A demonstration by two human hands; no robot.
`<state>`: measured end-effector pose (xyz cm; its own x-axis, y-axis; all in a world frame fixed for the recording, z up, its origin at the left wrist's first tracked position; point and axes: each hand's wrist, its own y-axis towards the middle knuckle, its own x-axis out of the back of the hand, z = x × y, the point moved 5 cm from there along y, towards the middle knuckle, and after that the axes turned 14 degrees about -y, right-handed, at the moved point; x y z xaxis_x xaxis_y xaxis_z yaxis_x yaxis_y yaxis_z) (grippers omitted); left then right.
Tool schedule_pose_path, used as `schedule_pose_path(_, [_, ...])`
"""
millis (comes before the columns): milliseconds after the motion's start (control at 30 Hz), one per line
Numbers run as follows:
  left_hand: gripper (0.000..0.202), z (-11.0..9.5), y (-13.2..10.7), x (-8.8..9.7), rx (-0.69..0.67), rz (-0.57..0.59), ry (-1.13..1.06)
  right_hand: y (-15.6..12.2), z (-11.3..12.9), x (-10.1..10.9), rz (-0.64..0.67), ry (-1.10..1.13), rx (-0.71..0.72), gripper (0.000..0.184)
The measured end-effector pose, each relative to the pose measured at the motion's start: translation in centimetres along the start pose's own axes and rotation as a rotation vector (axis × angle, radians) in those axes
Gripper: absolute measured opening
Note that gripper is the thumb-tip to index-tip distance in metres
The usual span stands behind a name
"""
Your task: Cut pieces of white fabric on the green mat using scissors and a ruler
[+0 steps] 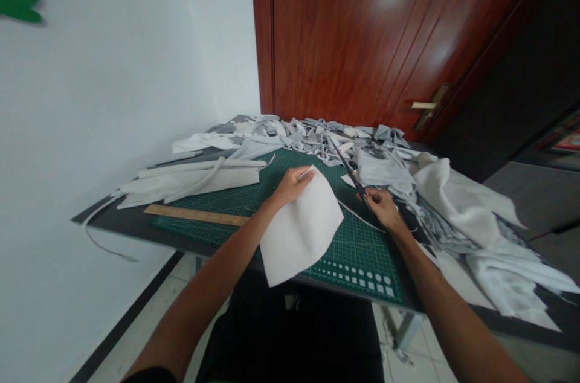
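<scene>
Both hands busy | left hand (292,183) pinches white fabric piece (301,232) at top edge | right hand (383,206) grips scissors (351,173) | advice — keep cloth taut, flat on cutting mat (362,244)

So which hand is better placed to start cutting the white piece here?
Right, probably. The right hand grips the scissors, blades pointing away over the cutting mat, while the left hand pinches the white fabric piece by its top edge, steadying it close beside them.

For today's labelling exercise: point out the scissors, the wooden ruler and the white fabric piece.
scissors (348,168), head view, on the blades.
wooden ruler (194,214), head view, mid-length.
white fabric piece (299,232), head view, its centre.
</scene>
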<state>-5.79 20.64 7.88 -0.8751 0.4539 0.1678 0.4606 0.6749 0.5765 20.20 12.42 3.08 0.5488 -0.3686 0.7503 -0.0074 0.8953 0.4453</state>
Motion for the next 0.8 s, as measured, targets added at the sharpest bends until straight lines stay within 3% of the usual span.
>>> schedule_pose_path(133, [0.059,-0.1,0.1,0.2,-0.002,-0.027,-0.029,0.0,0.2,0.2,-0.004,0.021,0.010,0.055])
schedule_pose_path(333, [0.061,0.3,0.3,0.8,0.009,-0.086,-0.061,-0.1,0.8,0.3,-0.033,-0.025,0.047,0.035])
schedule_pose_path(567, [0.060,1.2,0.4,0.4,0.099,-0.012,-0.210,-0.4,1.6,1.0,-0.051,-0.360,0.185,0.023])
schedule_pose_path(800, [0.060,1.8,0.4,0.9,0.109,-0.033,-0.246,-0.5,1.4,2.0,-0.102,-0.461,0.187,0.024])
